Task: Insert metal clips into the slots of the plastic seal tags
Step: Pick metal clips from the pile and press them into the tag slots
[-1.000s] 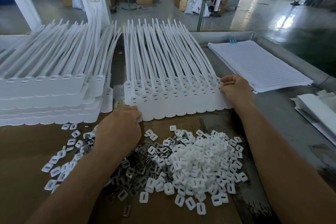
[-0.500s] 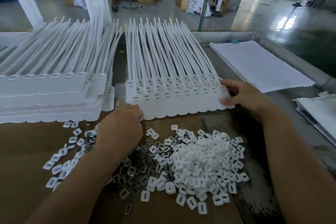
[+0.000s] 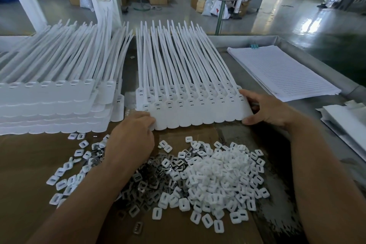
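tags: joined row of white plastic seal tags [image 3: 194,113] with long tails lies at 12 o'clock from the person, slots up.
left hand: left hand [image 3: 130,132] sits at the row's 7 o'clock corner, fingers curled against it; whether they pinch it cannot be told.
right hand: right hand [image 3: 269,109] grips the 3 o'clock end, thumb on the near edge, fingers over the top.
clips: dark flat metal clips [image 3: 146,176] lie mixed under small white square plastic caps [image 3: 217,174] on brown cardboard [image 3: 25,174].
risk, row: uneven pull from the two hands could buckle it.
risk, heap: dragged toward 6 o'clock, the row could plough into the caps and scatter clips.
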A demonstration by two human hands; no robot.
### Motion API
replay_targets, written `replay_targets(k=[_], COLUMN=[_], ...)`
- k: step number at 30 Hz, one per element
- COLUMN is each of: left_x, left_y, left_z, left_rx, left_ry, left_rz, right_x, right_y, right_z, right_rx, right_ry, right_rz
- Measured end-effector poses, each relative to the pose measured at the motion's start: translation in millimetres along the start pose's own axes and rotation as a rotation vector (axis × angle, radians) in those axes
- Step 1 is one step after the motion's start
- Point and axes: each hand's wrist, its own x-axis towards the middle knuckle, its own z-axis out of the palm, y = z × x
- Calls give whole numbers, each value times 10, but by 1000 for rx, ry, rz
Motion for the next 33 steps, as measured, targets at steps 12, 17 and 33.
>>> replay_targets(k=[12, 17, 33], left_x=[19, 22, -8], left_y=[-28, -67, -65], left_z=[8, 47, 31], left_rx=[-33, -5, 3], left_ry=[82, -36, 57], left_rz=[32, 63, 36], right_x=[23, 30, -74], right_y=[46, 40, -10], right_z=[33, 86, 89], right_rx=[129, 131, 201], right_ry=[45, 112, 105], right_rz=[-42, -81, -29])
